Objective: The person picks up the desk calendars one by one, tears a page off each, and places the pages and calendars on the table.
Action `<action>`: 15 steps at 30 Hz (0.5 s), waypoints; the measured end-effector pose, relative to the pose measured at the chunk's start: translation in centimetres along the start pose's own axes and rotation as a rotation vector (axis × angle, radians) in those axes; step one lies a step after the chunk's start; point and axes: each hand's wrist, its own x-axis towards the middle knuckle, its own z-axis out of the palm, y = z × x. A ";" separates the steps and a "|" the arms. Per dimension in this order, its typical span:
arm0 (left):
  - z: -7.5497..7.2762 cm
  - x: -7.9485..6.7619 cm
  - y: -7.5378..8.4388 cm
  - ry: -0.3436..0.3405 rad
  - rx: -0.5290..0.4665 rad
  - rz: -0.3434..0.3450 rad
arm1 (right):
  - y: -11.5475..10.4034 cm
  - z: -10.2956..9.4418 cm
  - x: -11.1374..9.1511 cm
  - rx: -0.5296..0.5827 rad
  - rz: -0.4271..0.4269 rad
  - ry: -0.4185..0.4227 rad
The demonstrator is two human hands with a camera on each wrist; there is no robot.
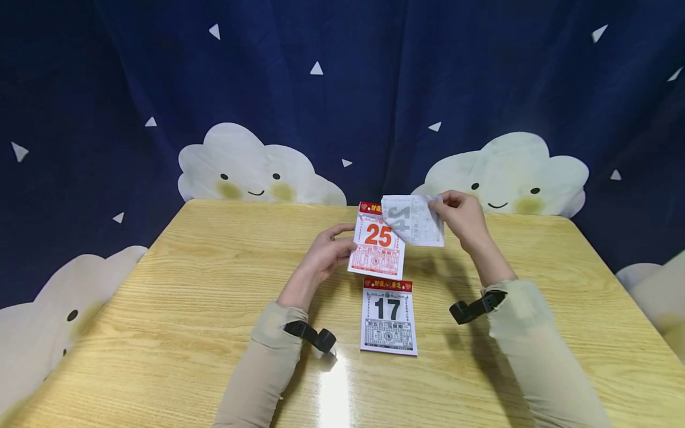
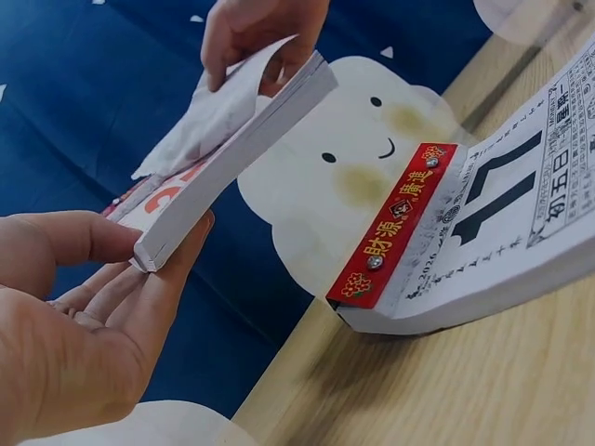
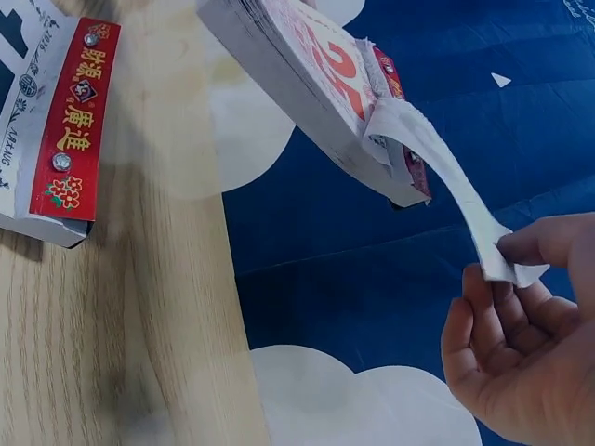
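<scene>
My left hand [image 1: 333, 252] grips the left edge of a thick tear-off calendar [image 1: 376, 252] showing a red 25, thumb on its face and fingers beneath in the left wrist view. The pad is held up off the table, tilted. A thin page [image 1: 423, 223], its back showing a faint reversed 24, is pinched at its outer edge by my right hand [image 1: 464, 219]. In the right wrist view this page [image 3: 446, 167] curls away from the red header, its far end still against the pad's top. A second calendar [image 1: 387, 318] with a black 17 lies flat on the table, nearer me.
The wooden table [image 1: 187, 333] carries the second calendar close below the raised one. A dark blue curtain [image 1: 353, 89] with smiling clouds hangs behind the table's far edge. Black camera straps [image 1: 476, 307] sit on both wrists over beige sleeves.
</scene>
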 end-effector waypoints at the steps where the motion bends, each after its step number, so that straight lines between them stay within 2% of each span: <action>1: 0.0 0.0 0.0 0.002 -0.007 0.000 | -0.3 -0.1 -0.2 0.009 0.008 -0.006; 2: 0.0 0.0 0.0 0.004 -0.013 -0.001 | 0.2 -0.2 0.1 0.054 -0.003 -0.015; 3: 0.0 0.0 0.1 0.002 -0.024 -0.006 | 0.2 -0.3 0.1 0.048 0.012 -0.020; 5: -0.1 0.0 0.1 -0.003 -0.050 -0.015 | 2.3 -0.7 1.6 0.124 0.059 -0.029; 8: -0.7 0.0 0.4 0.019 -0.095 -0.022 | 7.7 -1.6 4.8 0.241 0.096 0.041; 10: -1.2 0.0 0.6 0.048 -0.123 -0.025 | 10.5 -2.3 6.5 0.250 0.127 0.106; 12: -1.8 0.0 0.7 0.071 -0.140 -0.026 | 13.4 -2.8 7.9 0.266 0.106 0.162; 15: -2.2 0.1 0.8 0.068 -0.147 -0.044 | 15.7 -3.3 8.9 0.273 0.093 0.191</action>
